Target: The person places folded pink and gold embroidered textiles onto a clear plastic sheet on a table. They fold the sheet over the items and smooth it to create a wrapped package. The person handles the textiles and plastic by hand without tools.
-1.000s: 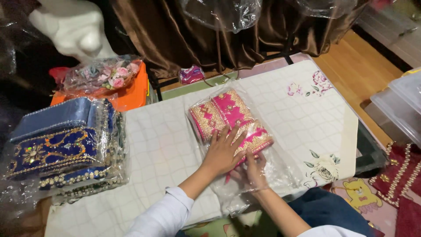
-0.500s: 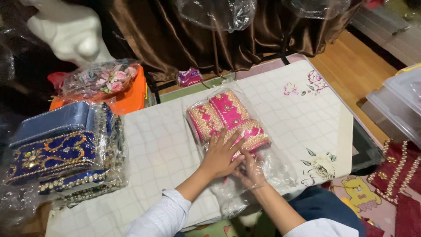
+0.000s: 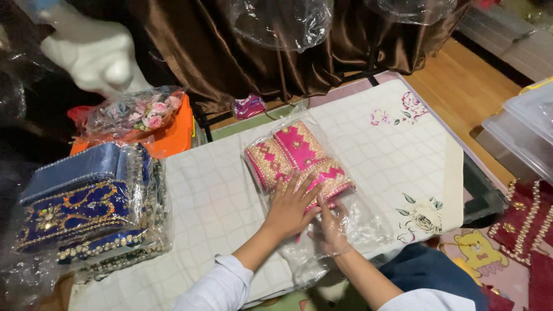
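Note:
A pink and gold embroidered fabric piece [image 3: 296,152] lies inside a clear plastic bag [image 3: 368,216] on the white quilted table top [image 3: 213,196]. My left hand [image 3: 291,207] lies flat on top of the bag, fingers spread over the near end of the fabric. My right hand [image 3: 329,227] is inside the open near end of the bag, under the plastic, with its fingers touching the fabric's lower edge. Whether it grips the fabric is unclear.
A blue and gold decorated box in plastic wrap [image 3: 80,207] stands at the left. Behind it sit an orange box [image 3: 173,135] with wrapped flowers [image 3: 135,112], a white foam shape [image 3: 95,55] and a brown curtain [image 3: 242,52]. Clear plastic bins [image 3: 524,129] stand at right.
My right hand has pushed slightly further into the bag toward the fabric. My left hand stays pressed on top.

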